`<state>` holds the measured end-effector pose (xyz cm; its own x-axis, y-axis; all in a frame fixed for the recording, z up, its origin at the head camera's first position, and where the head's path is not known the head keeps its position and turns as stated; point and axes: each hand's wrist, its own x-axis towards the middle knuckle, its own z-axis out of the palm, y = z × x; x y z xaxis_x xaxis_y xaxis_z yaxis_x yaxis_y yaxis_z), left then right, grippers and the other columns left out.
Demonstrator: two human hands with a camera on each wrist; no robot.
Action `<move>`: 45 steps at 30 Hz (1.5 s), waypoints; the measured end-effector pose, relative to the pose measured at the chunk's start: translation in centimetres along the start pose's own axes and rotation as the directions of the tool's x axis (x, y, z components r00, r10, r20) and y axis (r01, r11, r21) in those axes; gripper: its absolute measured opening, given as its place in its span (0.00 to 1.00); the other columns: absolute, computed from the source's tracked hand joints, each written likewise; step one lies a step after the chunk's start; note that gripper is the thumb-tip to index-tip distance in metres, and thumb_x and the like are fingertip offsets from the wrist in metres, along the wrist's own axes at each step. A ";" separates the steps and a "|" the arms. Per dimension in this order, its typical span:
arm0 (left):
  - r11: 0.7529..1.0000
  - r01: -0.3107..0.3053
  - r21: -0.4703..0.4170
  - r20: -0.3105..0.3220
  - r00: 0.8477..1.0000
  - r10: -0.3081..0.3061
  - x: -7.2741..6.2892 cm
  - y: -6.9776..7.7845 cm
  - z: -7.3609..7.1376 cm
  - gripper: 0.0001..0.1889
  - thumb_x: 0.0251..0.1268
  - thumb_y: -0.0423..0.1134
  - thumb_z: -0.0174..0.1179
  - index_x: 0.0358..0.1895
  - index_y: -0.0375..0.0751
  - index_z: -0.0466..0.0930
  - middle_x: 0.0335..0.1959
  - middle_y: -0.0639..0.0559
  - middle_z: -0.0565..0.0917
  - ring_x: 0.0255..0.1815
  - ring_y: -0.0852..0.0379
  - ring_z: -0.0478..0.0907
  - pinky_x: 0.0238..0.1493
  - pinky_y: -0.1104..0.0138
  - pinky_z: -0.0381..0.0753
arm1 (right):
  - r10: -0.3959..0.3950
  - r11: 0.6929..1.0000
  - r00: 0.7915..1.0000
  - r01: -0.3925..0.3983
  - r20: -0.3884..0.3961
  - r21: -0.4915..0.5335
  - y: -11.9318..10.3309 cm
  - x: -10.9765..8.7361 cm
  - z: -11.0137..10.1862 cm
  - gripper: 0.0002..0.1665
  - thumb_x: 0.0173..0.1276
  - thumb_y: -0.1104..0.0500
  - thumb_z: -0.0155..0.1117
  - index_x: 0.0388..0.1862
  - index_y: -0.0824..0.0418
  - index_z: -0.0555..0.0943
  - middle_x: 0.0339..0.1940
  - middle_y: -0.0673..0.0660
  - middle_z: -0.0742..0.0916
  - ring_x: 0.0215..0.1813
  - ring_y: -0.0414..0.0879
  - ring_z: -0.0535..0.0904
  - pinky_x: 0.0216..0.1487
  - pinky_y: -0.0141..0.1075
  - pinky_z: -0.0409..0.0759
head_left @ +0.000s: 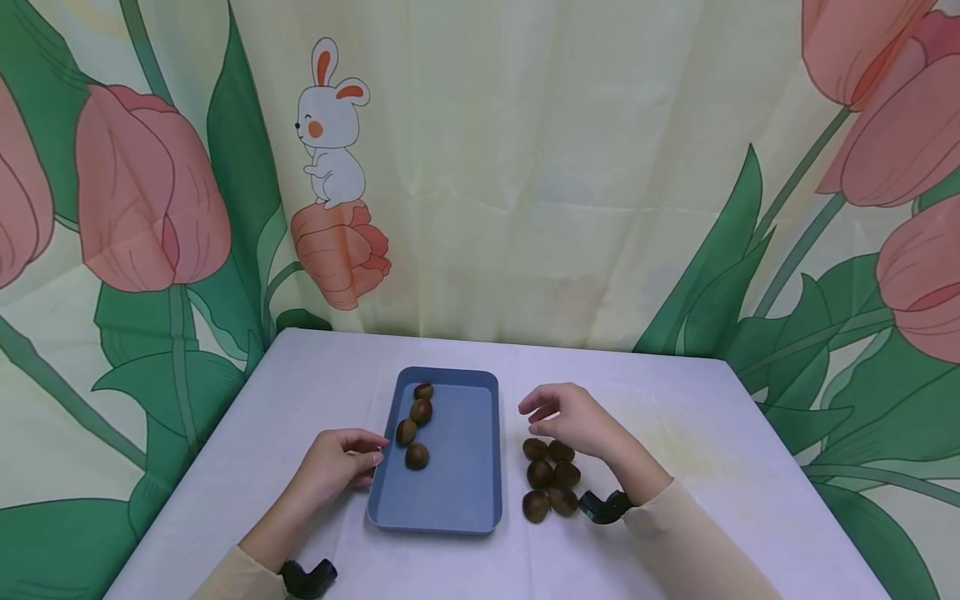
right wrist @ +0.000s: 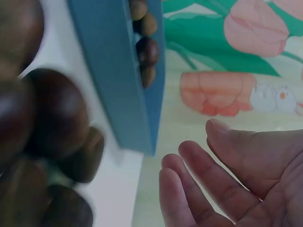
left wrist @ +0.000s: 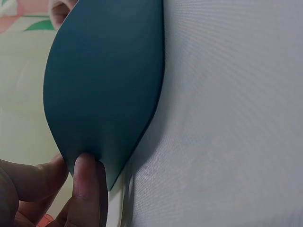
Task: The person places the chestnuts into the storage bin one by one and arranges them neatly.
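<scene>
A blue-grey rectangular tray (head_left: 457, 450) lies on the table, with several brown chestnuts (head_left: 417, 456) in a rough line along its left side. My left hand (head_left: 339, 463) holds the tray's left edge; in the left wrist view a fingertip (left wrist: 86, 175) presses the outer wall and another digit meets the rim. To the right of the tray, more chestnuts (head_left: 540, 475) sit grouped in short rows. My right hand (head_left: 573, 421) hovers just beyond that group, fingers loosely bent. In the right wrist view there is a gap between its thumb and fingers, with nothing held.
A white cloth covers the table (head_left: 667, 433). Behind it hangs a curtain (head_left: 540, 183) printed with tulips and a rabbit. Each wrist wears a black device, the right one (head_left: 604, 507) close beside the grouped chestnuts.
</scene>
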<state>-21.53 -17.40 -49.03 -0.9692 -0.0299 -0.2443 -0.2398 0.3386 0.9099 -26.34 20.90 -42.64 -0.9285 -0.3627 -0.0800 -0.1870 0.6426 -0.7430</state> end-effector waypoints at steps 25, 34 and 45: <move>1.000 0.001 0.005 -0.008 1.000 -0.001 -0.3 0.3 0.2 0.11 0.69 0.26 0.70 0.51 0.37 0.92 0.44 0.43 0.89 0.33 0.55 0.85 0.35 0.65 0.92 | 0.093 0.995 0.996 -0.093 -0.006 -0.024 7.1 -2.4 0.0 0.15 0.63 0.69 0.78 0.49 0.61 0.89 0.39 0.52 0.92 0.44 0.45 0.85 0.44 0.33 0.84; 1.000 -0.014 0.004 -0.010 1.000 0.014 0.0 -0.1 0.1 0.11 0.69 0.27 0.70 0.51 0.37 0.92 0.45 0.44 0.90 0.33 0.56 0.85 0.35 0.65 0.92 | 0.058 0.996 0.998 -0.058 -0.003 -0.066 6.9 -2.4 0.2 0.12 0.65 0.68 0.77 0.46 0.58 0.89 0.37 0.50 0.90 0.42 0.44 0.84 0.44 0.33 0.83; 1.000 -0.005 -0.001 -0.010 1.000 0.005 -0.1 0.0 0.1 0.11 0.69 0.27 0.70 0.52 0.37 0.92 0.45 0.44 0.90 0.33 0.56 0.85 0.35 0.65 0.92 | 0.060 0.995 0.998 -0.062 -0.020 -0.074 6.6 -2.2 -0.3 0.12 0.65 0.65 0.77 0.46 0.55 0.90 0.39 0.49 0.91 0.44 0.44 0.84 0.46 0.35 0.83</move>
<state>-21.47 -17.29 -49.03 -0.9709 -0.0381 -0.2366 -0.2353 0.3380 0.9112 -25.59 26.10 -47.16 -0.9443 -0.3095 -0.1113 -0.1524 0.7118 -0.6857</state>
